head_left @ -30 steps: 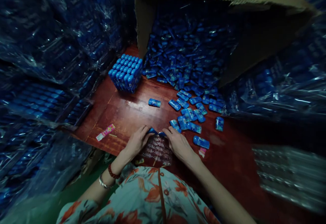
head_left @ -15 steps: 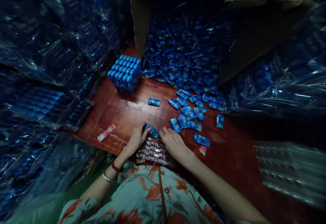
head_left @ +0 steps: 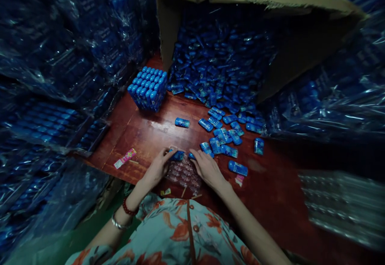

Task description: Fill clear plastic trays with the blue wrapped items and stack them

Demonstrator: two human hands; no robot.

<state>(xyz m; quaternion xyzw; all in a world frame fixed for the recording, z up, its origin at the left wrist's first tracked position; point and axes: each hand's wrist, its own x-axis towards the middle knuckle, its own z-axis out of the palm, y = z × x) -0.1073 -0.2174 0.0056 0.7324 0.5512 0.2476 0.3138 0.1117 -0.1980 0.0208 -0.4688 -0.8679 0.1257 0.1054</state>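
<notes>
My left hand (head_left: 157,166) has its fingers closed on a small blue plastic container (head_left: 178,155), at the far edge of a clear moulded tray (head_left: 184,173). The tray has rows of oval hollows and lies on the reddish table close to my body. Across from it, my right hand (head_left: 207,168) pinches another blue container (head_left: 191,155), mostly covered by the fingers. Just beyond the right hand several loose blue containers (head_left: 229,151) lie on their sides. One single container (head_left: 182,122) lies farther forward.
A large cardboard box (head_left: 168,32) on its side spills a heap of blue containers (head_left: 216,72). Left of it stands a block of upright containers (head_left: 147,88). Plastic-wrapped stacks (head_left: 60,48) rise at the left. Clear trays (head_left: 339,204) are at right; a pink label (head_left: 125,158) lies left.
My right hand now has a blue container at its fingertips, where none showed before. The container at my left hand has turned more level, and the tray has shifted slightly.
</notes>
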